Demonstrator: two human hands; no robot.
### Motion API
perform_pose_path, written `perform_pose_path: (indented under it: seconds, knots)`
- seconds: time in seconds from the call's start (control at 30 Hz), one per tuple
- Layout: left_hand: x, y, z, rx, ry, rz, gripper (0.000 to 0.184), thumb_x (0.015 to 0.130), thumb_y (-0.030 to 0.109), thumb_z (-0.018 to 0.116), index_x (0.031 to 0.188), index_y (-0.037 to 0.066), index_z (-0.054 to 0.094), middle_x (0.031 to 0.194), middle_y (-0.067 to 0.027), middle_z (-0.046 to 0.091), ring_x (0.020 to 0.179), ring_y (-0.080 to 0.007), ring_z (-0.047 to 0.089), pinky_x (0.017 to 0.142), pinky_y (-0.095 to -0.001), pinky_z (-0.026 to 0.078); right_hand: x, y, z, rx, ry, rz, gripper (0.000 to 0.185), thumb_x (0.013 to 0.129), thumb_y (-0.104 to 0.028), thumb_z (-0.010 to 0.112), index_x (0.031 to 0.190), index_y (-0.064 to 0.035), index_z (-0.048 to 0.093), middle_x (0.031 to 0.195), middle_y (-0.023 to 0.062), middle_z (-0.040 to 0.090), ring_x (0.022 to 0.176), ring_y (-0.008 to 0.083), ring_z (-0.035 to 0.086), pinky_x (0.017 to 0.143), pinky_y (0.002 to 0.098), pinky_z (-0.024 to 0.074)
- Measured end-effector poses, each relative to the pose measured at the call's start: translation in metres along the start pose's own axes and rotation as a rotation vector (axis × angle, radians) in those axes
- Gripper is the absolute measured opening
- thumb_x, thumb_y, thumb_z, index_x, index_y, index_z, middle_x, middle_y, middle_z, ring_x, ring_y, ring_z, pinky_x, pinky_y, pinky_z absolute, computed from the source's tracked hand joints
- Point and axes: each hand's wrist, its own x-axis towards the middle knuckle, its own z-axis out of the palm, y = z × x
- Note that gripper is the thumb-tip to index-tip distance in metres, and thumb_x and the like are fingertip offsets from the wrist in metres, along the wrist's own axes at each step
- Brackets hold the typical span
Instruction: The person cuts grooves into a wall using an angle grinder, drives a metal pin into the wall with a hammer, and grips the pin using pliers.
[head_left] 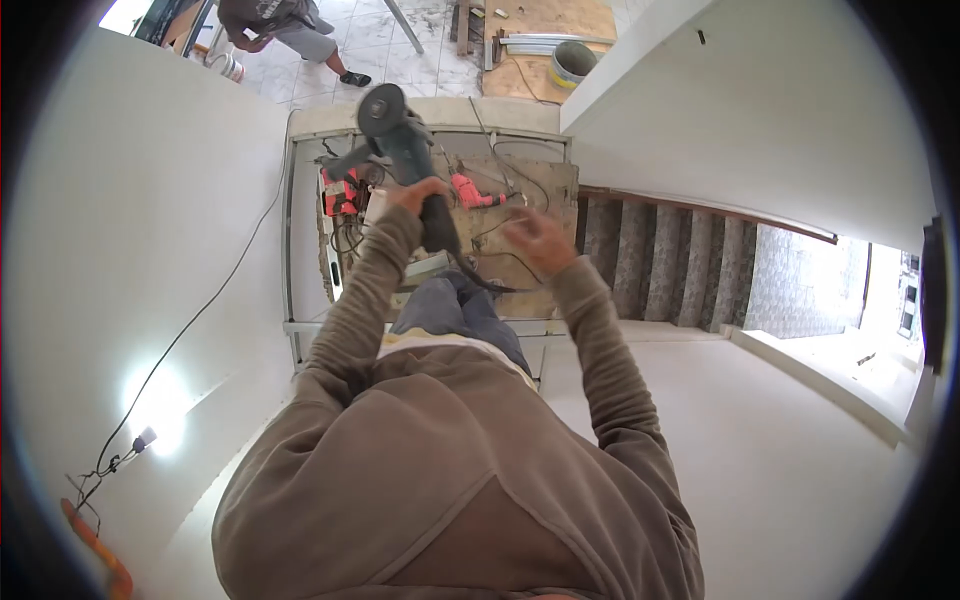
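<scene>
My left hand point(424, 193) grips the body of a dark angle grinder point(408, 150) and holds it raised over a wooden platform. The grinder's disc point(381, 108) points away from me, a side handle sticks out to the left, and its cord hangs down behind. To the right, my right hand point(538, 242) is in the air, apart from the grinder; its fingers are slightly blurred but look spread, with nothing visible in them. Below lies a red power tool point(474, 192) on the boards point(555, 185), between the two hands.
Red tools point(340, 190) and tangled cords lie at the platform's left. A metal frame point(289, 230) edges it. Stairs point(665, 260) drop away on the right. Beyond are a bucket point(573, 64) and another person point(290, 25). A cable point(228, 275) runs along the left wall.
</scene>
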Motion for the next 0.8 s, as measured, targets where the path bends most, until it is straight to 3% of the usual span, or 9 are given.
perform_pose_path:
  seconds: [0.1,0.17,0.2,0.37,0.47,0.63,0.73,0.77,0.8]
  knots:
    - [0.057,-0.052,0.003,0.146,-0.17,0.203,0.012,0.086,0.011,0.061,0.086,0.006,0.073,0.081,-0.002,0.069,0.073,-0.0116,0.064,0.07,-0.0264,0.052,0.031,-0.003,0.066,0.28,-0.119,-0.019,0.066,0.089,-0.039,0.074,0.134,0.0032,0.051,0.106,0.0136,0.069,0.086,0.0245,0.072,0.078,0.0357,0.0578]
    - [0.039,-0.028,0.023,0.276,0.071,0.061,0.043,0.06,0.033,0.085,0.086,0.0,0.074,0.088,-0.0084,0.071,0.079,-0.0178,0.067,0.069,-0.0356,0.055,0.038,-0.026,0.071,0.405,-0.185,0.219,0.063,0.088,-0.038,0.076,0.13,0.0034,0.052,0.103,0.0135,0.069,0.083,0.0248,0.072,0.073,0.0375,0.0592]
    - [0.045,-0.029,0.027,0.308,0.06,0.06,0.047,0.059,0.033,0.086,0.089,0.0,0.073,0.089,-0.0091,0.071,0.079,-0.0186,0.067,0.069,-0.0353,0.056,0.043,-0.034,0.069,0.466,-0.212,0.354,0.062,0.088,-0.037,0.076,0.129,0.0036,0.053,0.102,0.0135,0.069,0.081,0.0249,0.072,0.071,0.0384,0.06]
    - [0.031,-0.011,0.047,0.331,0.021,0.072,0.067,0.058,0.034,0.089,0.108,-0.003,0.066,0.096,-0.0121,0.07,0.081,-0.0232,0.069,0.071,-0.0357,0.057,0.056,-0.022,0.056,0.586,-0.223,0.309,0.052,0.083,-0.032,0.081,0.119,-0.002,0.059,0.094,0.0094,0.069,0.077,0.0236,0.072,0.06,0.0369,0.0604]
    - [0.043,-0.029,0.053,0.322,-0.036,-0.066,0.076,0.058,0.034,0.091,0.116,-0.005,0.06,0.1,-0.0144,0.069,0.082,-0.0245,0.069,0.073,-0.0378,0.058,0.047,-0.011,0.049,0.512,-0.142,0.349,0.047,0.079,-0.028,0.083,0.114,-0.0046,0.062,0.09,0.0084,0.069,0.074,0.0221,0.071,0.056,0.0365,0.0599]
    - [0.029,-0.112,0.074,0.488,-0.088,0.072,0.09,0.058,0.05,0.093,0.121,-0.004,0.057,0.113,-0.0181,0.067,0.103,-0.0277,0.066,0.09,-0.0392,0.053,0.007,0.041,0.043,0.335,-0.089,0.249,0.052,0.069,-0.016,0.087,0.111,-0.0031,0.06,0.086,0.0081,0.068,0.065,0.021,0.068,0.05,0.0358,0.0572]
    - [0.009,-0.146,0.088,0.529,-0.162,-0.087,0.095,0.058,0.055,0.092,0.124,-0.004,0.056,0.117,-0.0194,0.066,0.108,-0.0293,0.064,0.094,-0.0393,0.051,-0.027,0.069,0.054,0.352,0.119,0.405,0.059,0.061,-0.019,0.09,0.11,-0.0022,0.061,0.091,0.0067,0.068,0.08,0.0186,0.069,0.058,0.0353,0.0584]
    - [0.002,-0.153,0.091,0.511,-0.179,-0.117,0.096,0.058,0.055,0.092,0.124,-0.004,0.056,0.118,-0.02,0.066,0.109,-0.0297,0.064,0.095,-0.0394,0.051,-0.035,0.087,0.066,0.34,0.289,0.295,0.046,0.062,-0.014,0.088,0.099,-0.0021,0.061,0.08,0.0077,0.067,0.06,0.0199,0.065,0.046,0.0341,0.0529]
    - [-0.002,-0.158,0.094,0.496,-0.195,-0.145,0.097,0.058,0.055,0.092,0.125,-0.005,0.056,0.118,-0.0207,0.065,0.109,-0.03,0.064,0.095,-0.0395,0.051,-0.042,0.1,0.069,0.296,0.308,0.322,0.045,0.063,-0.014,0.087,0.099,-0.002,0.061,0.079,0.0076,0.067,0.059,0.0197,0.065,0.045,0.0337,0.0518]
